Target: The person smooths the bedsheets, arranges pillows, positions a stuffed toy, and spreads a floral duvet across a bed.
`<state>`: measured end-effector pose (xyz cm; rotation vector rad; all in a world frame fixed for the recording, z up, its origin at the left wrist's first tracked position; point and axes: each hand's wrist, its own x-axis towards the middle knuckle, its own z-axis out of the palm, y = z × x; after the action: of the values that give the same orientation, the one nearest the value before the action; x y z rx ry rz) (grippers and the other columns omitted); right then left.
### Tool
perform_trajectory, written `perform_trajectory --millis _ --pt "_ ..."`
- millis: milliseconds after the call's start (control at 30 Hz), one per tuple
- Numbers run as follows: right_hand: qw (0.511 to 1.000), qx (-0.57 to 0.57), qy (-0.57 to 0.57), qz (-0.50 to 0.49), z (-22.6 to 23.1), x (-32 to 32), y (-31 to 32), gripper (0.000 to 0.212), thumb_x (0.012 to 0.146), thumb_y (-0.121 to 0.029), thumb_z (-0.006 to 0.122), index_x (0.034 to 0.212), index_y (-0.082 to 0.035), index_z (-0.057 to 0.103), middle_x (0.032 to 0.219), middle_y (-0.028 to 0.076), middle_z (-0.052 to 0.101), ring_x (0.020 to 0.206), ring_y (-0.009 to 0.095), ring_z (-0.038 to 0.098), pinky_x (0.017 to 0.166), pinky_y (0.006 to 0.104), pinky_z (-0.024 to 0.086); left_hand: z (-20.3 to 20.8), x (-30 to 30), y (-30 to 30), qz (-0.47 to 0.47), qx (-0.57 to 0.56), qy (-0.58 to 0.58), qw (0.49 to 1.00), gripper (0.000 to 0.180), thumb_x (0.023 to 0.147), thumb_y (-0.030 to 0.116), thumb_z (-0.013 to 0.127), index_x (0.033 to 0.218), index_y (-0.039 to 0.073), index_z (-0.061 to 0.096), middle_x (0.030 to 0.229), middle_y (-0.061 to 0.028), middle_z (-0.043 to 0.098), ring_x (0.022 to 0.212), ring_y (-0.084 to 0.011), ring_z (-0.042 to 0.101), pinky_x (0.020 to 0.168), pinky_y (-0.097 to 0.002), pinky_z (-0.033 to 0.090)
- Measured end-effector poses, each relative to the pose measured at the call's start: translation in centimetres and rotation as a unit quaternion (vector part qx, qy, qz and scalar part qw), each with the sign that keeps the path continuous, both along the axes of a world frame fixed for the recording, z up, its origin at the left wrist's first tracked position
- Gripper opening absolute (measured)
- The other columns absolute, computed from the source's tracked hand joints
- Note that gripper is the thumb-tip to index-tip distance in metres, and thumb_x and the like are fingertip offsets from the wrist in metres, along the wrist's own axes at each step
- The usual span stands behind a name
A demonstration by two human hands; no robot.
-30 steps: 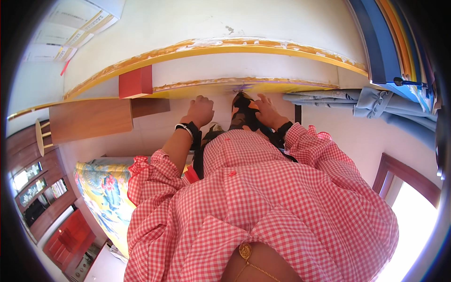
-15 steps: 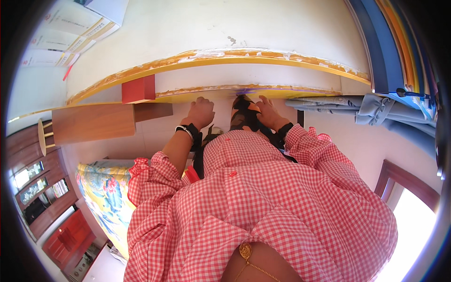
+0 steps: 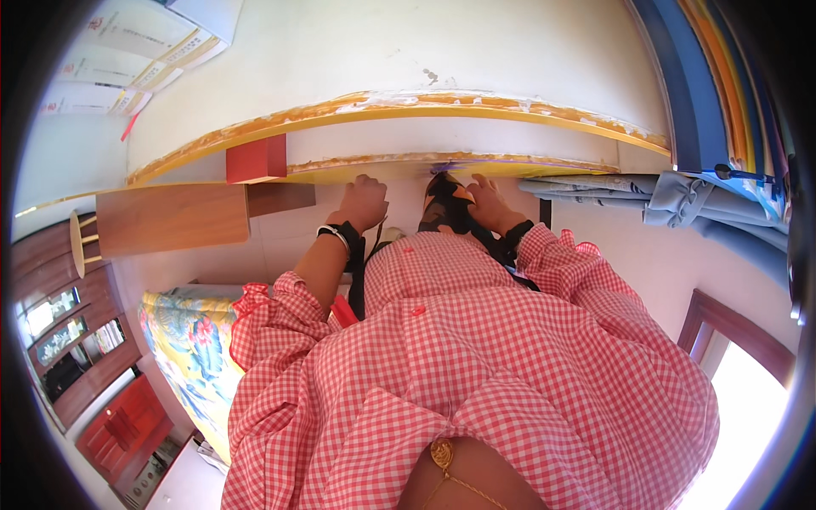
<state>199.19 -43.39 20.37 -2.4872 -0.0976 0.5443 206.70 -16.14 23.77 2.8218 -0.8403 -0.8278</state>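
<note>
My left hand is closed, its fingers curled in, just below the lower shelf edge. A thin dark strap hangs by its wrist; whether the fingers hold anything is hidden. To the right, my right hand is also curled, close beside a raised leg in dark, orange-patterned trousers. I cannot tell whether it grips the cloth. Both wrists carry black bands. A red box sits on the lower shelf, left of my hands.
Above is a white shelf with a worn yellow edge. Boxes stand at its left, folders at its right. Grey-blue cloth hangs at right. A brown wooden panel and a flowered cover lie left.
Both hands hold nearly the same place and curl. The shelf, boxes and red box have shifted slightly to the right in view.
</note>
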Motion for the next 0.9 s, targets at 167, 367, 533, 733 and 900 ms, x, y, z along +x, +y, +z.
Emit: perform_trajectory --millis 167,367,533,733,900 --pt "1.0 -0.004 -0.015 -0.011 -0.8 0.2 0.1 0.04 0.069 -0.011 0.057 0.108 -0.003 0.051 0.127 0.022 0.036 0.115 0.042 0.034 0.096 0.0452 0.033 -0.7 -0.5 1.0 0.0 -0.005 -0.018 1.0 0.022 0.075 0.019 0.054 0.091 0.004 0.06 0.097 -0.0123 0.058 0.101 -0.0297 0.047 0.083 -0.0459 0.04" --pt "0.999 -0.03 -0.02 0.009 -0.9 0.5 0.2 0.042 0.069 -0.011 0.057 0.11 -0.004 0.05 0.127 0.022 0.037 0.115 0.042 0.035 0.096 0.0453 0.033 0.1 -0.4 1.6 0.026 0.004 0.009 1.0 0.029 0.075 0.022 0.057 0.101 0.007 0.058 0.106 -0.0105 0.056 0.11 -0.0282 0.043 0.09 -0.0444 0.036" --pt "0.999 -0.028 -0.035 0.004 -0.7 1.1 0.5 0.044 0.068 -0.01 0.057 0.111 -0.002 0.048 0.126 0.022 0.037 0.115 0.042 0.034 0.096 0.045 0.032 0.0 -0.6 2.0 0.027 0.001 -0.001 1.0 0.03 0.076 0.023 0.056 0.1 0.007 0.058 0.107 -0.0107 0.055 0.11 -0.0283 0.043 0.09 -0.0449 0.036" --pt "0.993 0.005 -0.122 -0.002 -0.3 2.8 1.6 0.054 0.068 -0.01 0.058 0.118 0.003 0.041 0.123 0.023 0.041 0.115 0.04 0.035 0.097 0.0442 0.029 0.2 -0.8 2.3 0.032 0.0 -0.007 0.999 0.03 0.076 0.023 0.056 0.101 0.007 0.058 0.107 -0.0109 0.055 0.11 -0.0284 0.043 0.09 -0.0445 0.036" --pt "0.997 -0.032 -0.065 -0.04 -0.7 3.2 2.3 0.068 0.067 -0.019 0.068 0.126 -0.002 0.037 0.13 0.02 0.037 0.12 0.04 0.03 0.101 0.0438 0.026 -0.1 -1.2 2.8 0.042 0.003 -0.005 0.999 0.029 0.076 0.023 0.056 0.1 0.007 0.058 0.108 -0.0108 0.055 0.11 -0.0283 0.043 0.09 -0.0439 0.036"
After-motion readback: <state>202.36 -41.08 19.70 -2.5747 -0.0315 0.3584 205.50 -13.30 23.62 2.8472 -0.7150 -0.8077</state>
